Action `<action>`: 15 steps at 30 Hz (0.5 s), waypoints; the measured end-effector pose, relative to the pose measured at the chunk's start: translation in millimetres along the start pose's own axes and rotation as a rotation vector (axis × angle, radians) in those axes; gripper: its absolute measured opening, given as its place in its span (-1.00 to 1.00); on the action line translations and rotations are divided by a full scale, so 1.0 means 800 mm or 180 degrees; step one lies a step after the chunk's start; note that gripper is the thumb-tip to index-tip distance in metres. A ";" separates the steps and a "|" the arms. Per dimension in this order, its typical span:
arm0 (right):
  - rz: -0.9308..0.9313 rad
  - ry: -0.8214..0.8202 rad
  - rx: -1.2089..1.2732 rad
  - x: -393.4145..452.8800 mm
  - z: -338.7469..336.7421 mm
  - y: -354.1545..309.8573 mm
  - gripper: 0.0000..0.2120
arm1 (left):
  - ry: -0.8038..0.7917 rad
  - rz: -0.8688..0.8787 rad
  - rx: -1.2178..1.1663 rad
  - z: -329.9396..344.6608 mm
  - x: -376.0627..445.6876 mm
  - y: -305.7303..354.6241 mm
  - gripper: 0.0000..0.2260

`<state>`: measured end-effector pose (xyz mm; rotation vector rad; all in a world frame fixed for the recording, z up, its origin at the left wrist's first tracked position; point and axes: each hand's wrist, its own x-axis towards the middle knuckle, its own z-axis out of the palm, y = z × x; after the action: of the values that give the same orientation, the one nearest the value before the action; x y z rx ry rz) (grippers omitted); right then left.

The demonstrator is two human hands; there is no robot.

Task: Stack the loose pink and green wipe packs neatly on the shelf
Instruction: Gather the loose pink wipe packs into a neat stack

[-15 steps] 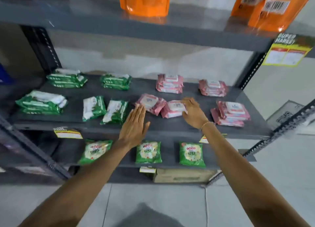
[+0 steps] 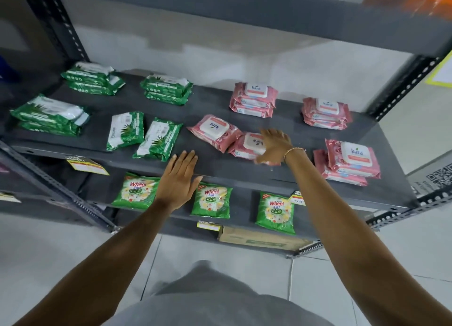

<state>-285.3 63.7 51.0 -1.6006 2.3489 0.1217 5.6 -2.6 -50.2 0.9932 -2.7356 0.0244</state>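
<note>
Head view shows the right hand [image 2: 275, 145] laid over a loose pink wipe pack [image 2: 247, 146] near the front of the grey shelf [image 2: 220, 164], fingers curled around its right end in a grip. Just left of it, touching at a corner, lies a second loose pink pack [image 2: 214, 132], tilted, label up. The left hand [image 2: 179, 178] hovers flat and open over the shelf's front edge, fingers together, holding nothing. Left of it two loose green packs [image 2: 144, 134] lie side by side, angled. Farther out, neat pink stacks [image 2: 254, 99] sit at the back and on the right, and green stacks [image 2: 166, 89] at the back and far left. On the lower shelf [image 2: 241, 214] stand three green detergent pouches [image 2: 211, 199].
</note>
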 end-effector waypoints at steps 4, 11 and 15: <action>0.0081 -0.0526 0.0091 -0.028 -0.008 0.019 -0.31 | 0.0097 0.0036 0.0004 0.001 -0.004 -0.006 -0.53; 0.0016 -0.0881 0.1079 -0.051 -0.070 0.007 -0.49 | 0.0253 0.0084 0.0073 0.011 -0.003 -0.014 -0.55; -0.0279 -0.0099 0.2083 -0.033 -0.085 -0.053 -0.49 | 0.0576 0.0228 0.0277 0.021 0.000 -0.018 -0.56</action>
<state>-250.5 55.3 127.8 -1.3407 1.9844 -0.5752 11.3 -14.9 -67.7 0.8681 -2.6215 0.2358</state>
